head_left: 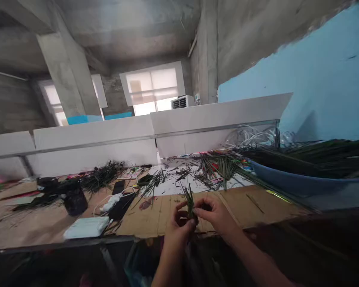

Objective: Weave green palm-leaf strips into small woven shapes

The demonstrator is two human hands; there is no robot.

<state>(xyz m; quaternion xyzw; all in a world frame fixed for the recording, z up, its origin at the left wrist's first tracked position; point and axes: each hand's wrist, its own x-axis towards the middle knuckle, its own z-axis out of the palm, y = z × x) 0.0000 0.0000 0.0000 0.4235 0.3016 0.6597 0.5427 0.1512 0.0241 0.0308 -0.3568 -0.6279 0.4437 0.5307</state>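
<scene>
Near the front edge of the table, my left hand (181, 223) is closed around a small bundle of green leaf strips (189, 199), whose thin tips point upward. The thumb and fingers of my right hand (211, 211) pinch at the right side of the same bundle; the exact strand between them is too small to make out. Both hands are above a flat sheet of brown cardboard (155, 215). Just behind them, a fanned green woven piece (225, 169) lies among cut strips (208, 165).
A blue basin (290, 179) heaped with long green leaves (332, 159) is at the right. Toward the left are a white box (86, 228), a white power strip with cable (111, 202), a dark cup (74, 197) and a pile of dark strips (103, 175). White partition panels (92, 153) line the back.
</scene>
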